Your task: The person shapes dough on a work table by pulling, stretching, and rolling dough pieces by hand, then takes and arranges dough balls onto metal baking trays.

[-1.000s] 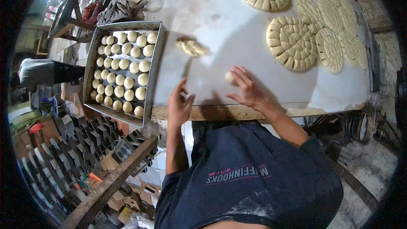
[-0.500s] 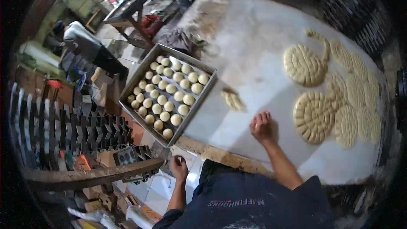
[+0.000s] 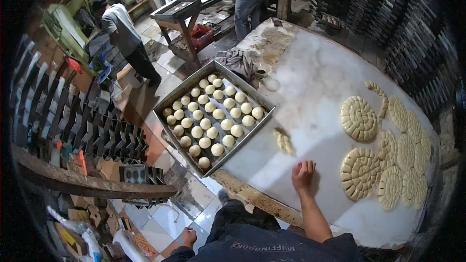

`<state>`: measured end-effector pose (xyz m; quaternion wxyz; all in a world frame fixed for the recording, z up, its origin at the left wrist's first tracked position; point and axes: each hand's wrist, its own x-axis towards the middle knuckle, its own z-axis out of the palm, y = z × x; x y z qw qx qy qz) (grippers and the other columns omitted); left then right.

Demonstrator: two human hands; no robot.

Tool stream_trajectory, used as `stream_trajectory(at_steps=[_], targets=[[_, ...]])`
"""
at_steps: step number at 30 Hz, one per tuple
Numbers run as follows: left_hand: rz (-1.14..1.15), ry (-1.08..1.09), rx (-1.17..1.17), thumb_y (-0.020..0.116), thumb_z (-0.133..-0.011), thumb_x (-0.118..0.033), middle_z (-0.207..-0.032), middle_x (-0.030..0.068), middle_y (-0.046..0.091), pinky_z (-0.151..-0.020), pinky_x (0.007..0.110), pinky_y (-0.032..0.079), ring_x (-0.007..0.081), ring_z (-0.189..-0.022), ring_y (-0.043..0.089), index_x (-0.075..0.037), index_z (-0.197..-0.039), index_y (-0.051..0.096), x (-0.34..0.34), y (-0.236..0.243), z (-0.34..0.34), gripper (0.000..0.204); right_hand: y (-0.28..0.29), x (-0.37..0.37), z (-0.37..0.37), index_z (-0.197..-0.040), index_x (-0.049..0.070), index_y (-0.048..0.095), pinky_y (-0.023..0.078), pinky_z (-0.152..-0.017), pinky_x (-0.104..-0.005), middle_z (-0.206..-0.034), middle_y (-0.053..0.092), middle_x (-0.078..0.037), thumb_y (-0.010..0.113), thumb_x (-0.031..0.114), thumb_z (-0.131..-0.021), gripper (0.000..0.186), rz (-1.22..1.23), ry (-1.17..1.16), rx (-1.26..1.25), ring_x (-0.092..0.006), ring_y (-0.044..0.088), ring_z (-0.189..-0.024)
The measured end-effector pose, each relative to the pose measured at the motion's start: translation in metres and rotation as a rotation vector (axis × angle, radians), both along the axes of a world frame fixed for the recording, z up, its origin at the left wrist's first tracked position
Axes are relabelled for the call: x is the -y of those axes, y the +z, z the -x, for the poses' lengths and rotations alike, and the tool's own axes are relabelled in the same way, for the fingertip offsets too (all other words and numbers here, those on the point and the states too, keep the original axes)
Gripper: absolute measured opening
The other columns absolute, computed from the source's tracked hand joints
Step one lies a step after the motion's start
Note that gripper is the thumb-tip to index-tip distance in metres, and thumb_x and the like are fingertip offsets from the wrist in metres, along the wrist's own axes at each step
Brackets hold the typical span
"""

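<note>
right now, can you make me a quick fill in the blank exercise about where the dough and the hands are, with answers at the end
In the picture, the tray of dough balls lies to the ____ of the small dough piece.
Of the left hand and the right hand, only the ____ one shows against the tabletop.
There are ____ dough spirals than dough balls, judging by the spirals in view.

Missing words: left; right; fewer.
</note>
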<state>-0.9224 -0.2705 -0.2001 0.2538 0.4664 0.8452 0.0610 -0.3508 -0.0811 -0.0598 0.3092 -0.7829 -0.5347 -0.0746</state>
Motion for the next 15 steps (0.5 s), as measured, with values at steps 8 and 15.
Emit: stream_trajectory(at_steps=[8,15], targets=[[-0.059,0.116,0.090,0.060,-0.072,-0.020,-0.076,0.0157,0.066,-0.074,0.042,0.051,0.0338,-0.076,0.065,-0.006,-0.086,0.067,-0.005,-0.026,0.086,0.021,-0.044,0.014,-0.060,-0.084,0.000,0.056,0.040,-0.090,-0.0520,-0.085,0.055,-0.020,0.056,0.006,-0.081,0.007,0.013,-0.333,0.121,-0.0407,0.052,-0.092],[-0.050,-0.039,0.161,0.060,-0.083,-0.027,-0.086,0.0226,0.067,-0.077,0.046,0.050,0.0388,-0.086,0.065,-0.004,-0.091,0.065,-0.143,-0.047,0.147,0.025,-0.047,0.011,0.009,-0.089,0.000,0.059,0.044,-0.081,-0.0465,-0.089,0.059,-0.018,0.059,0.011,-0.083,0.013,-0.042,-0.171,0.077,-0.0354,0.055,-0.086]])
